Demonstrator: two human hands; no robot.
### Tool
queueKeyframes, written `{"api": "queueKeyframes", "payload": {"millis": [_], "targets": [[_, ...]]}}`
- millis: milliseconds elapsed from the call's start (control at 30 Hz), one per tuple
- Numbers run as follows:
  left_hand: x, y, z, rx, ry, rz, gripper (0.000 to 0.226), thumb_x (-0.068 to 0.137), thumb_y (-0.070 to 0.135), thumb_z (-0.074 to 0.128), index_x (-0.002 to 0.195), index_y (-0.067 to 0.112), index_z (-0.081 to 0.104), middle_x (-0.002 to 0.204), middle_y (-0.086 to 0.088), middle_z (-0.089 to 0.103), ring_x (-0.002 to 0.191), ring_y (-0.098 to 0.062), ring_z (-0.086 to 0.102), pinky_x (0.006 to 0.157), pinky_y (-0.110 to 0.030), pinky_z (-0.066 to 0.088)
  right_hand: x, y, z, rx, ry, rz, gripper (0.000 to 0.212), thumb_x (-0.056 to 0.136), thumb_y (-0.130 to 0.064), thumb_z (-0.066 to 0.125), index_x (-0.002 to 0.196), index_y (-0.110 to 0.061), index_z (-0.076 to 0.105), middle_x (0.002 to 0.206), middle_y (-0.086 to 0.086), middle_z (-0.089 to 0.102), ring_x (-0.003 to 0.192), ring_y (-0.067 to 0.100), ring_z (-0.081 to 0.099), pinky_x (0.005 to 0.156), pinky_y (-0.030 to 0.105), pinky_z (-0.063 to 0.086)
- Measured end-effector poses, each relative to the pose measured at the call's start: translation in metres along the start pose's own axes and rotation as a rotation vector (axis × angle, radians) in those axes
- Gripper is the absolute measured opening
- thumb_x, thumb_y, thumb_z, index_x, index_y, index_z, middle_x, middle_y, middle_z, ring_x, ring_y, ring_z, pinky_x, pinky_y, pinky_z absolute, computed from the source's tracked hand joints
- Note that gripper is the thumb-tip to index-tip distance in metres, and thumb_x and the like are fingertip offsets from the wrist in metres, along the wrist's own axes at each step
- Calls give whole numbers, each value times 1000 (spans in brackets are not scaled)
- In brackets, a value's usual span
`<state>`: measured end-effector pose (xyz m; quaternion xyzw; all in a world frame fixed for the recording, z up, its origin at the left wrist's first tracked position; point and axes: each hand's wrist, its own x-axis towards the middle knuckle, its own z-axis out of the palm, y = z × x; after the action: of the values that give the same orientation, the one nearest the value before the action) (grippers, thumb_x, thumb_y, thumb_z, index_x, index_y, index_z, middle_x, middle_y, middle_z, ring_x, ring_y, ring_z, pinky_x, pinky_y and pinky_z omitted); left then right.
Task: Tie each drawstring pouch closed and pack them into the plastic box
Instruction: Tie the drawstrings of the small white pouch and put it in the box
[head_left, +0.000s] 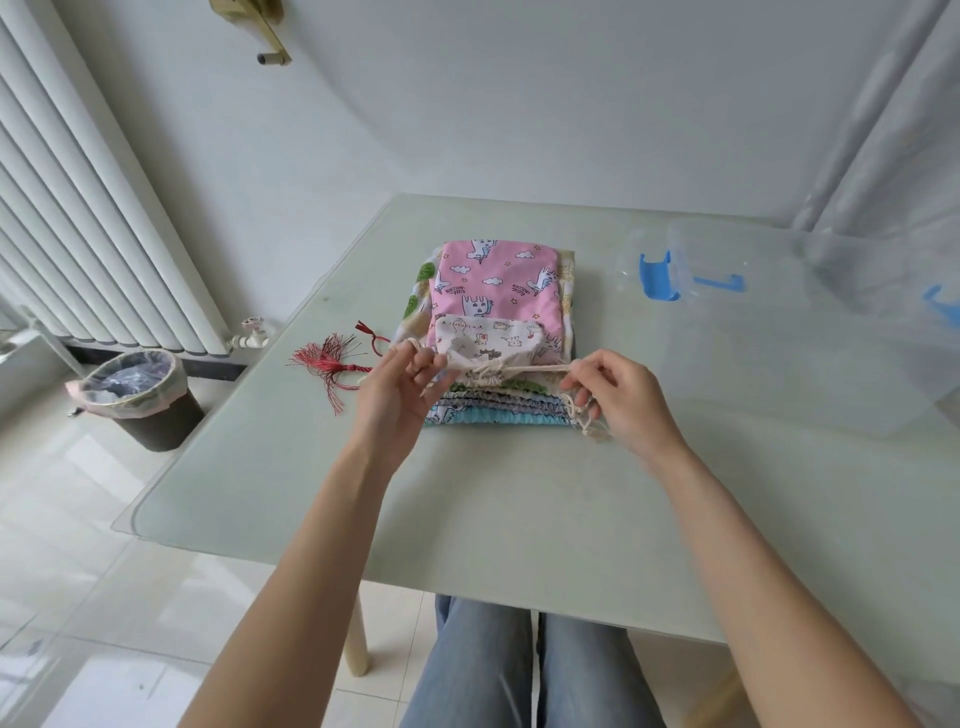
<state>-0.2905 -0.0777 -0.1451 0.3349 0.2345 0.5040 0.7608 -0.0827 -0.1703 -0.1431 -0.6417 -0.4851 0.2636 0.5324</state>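
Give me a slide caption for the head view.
Both hands pull a small pouch's drawstring taut atop stacked pouches.

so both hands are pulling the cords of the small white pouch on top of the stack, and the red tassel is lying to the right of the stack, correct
Not quite. The head view shows the red tassel lying to the left of the stack, not the right. The rest holds: the left hand and right hand each pinch a cord of the small white pouch on top of the stack.
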Motion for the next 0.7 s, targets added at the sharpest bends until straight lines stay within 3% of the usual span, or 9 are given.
{"api": "queueKeyframes", "payload": {"millis": [100,167,300,400,500,600,700], "targets": [[-3,0,-4,236,89,42,24,99,11,39,76,17,42,58,9,46,57,-8,51,62,-21,49,-3,6,-1,34,50,45,23,95,-15,51,74,-10,59,66,-2,60,44,0,47,47,15,39],[-4,2,-7,394,127,83,23,99,10,40,77,18,41,58,10,46,55,-7,50,62,-20,40,-6,11,-2,4,68,38,25,95,-15,51,72,-16,58,69,-3,61,48,-2,49,49,16,40],[-5,2,-10,506,165,114,23,98,10,41,77,18,40,60,8,43,52,-7,47,60,-22,34,-12,10,-1,30,33,78,22,95,-13,51,74,-14,58,76,-4,65,55,-4,52,50,17,40],[-10,0,-5,606,77,128,22,99,12,43,77,17,43,58,11,48,55,-8,50,59,-20,38,-10,-1,-6,266,-30,119,27,83,-21,56,57,-16,56,93,8,71,76,15,53,66,29,39],[-15,1,3,664,-6,145,20,98,14,45,78,16,44,62,10,53,60,-8,54,56,-16,43,-8,-19,-2,515,-220,20,16,78,-17,49,63,-11,48,114,7,68,109,21,58,97,34,39],[-15,1,7,707,-6,175,12,98,13,45,86,12,46,66,4,49,59,-8,50,55,-18,41,-5,-31,12,641,-363,-69,18,84,-13,44,67,-11,46,100,10,71,108,28,61,104,36,40],[-13,-4,0,796,18,223,14,97,16,47,83,15,48,64,3,44,58,-11,37,55,-25,32,1,-34,24,555,-371,-63,22,89,-17,44,68,-13,49,64,-3,61,75,27,56,87,38,41]]}}
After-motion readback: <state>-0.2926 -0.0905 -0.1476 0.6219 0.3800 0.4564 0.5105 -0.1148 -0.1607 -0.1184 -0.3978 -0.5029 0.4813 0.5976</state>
